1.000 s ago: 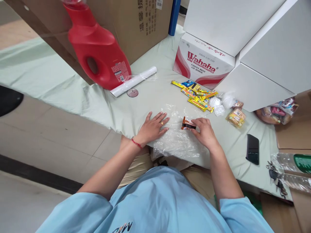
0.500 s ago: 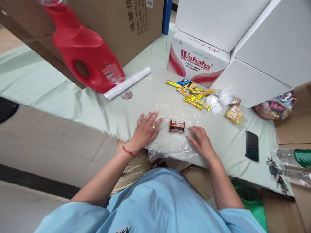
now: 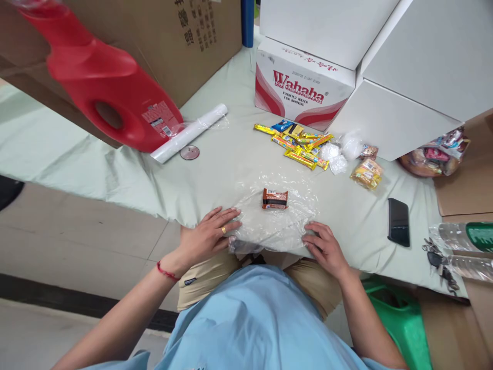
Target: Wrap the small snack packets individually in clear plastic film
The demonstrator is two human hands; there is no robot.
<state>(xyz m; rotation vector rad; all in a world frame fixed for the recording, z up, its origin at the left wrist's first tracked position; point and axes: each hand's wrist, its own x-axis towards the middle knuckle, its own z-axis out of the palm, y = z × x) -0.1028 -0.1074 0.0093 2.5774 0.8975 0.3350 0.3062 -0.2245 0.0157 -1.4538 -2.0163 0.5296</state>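
Snack (image 3: 275, 199) lay on plastic film (image 3: 269, 229) between our left hand (image 3: 210, 232) and right hand (image 3: 326, 250); we could not tell whether either grip pinched the film; uneven tugging risked tearing it.

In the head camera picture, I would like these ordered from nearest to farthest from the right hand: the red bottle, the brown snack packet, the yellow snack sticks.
From the right hand:
1. Brown snack packet: ahead and left, on the clear plastic.
2. Yellow snack sticks: farther ahead.
3. Red bottle: far left.
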